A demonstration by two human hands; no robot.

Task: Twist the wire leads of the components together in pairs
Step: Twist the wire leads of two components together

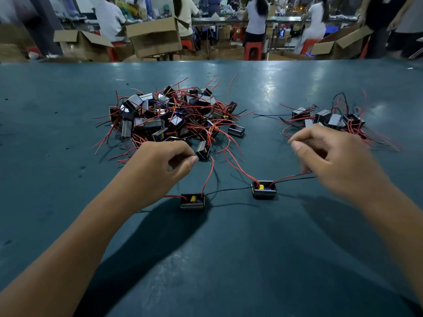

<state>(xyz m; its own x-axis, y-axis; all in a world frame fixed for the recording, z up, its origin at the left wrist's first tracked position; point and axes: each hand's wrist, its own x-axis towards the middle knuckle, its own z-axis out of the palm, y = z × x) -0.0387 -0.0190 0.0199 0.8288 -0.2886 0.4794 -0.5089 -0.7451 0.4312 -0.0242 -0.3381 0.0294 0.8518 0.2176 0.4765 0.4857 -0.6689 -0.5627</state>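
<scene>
Fingers (183,160) curled, two components (192,200) linked

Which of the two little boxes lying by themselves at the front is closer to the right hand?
The box further right, whose red and black wires run toward the right hand. The other box sits by the left wrist.

Dark teal worktop (297,248), glossy, with overhead light reflected at its far end. Open cardboard boxes (155,36) are stacked on the floor beyond. Red plastic stools (253,50) are occupied by seated workers (256,19) at a long bench (286,19).
</scene>
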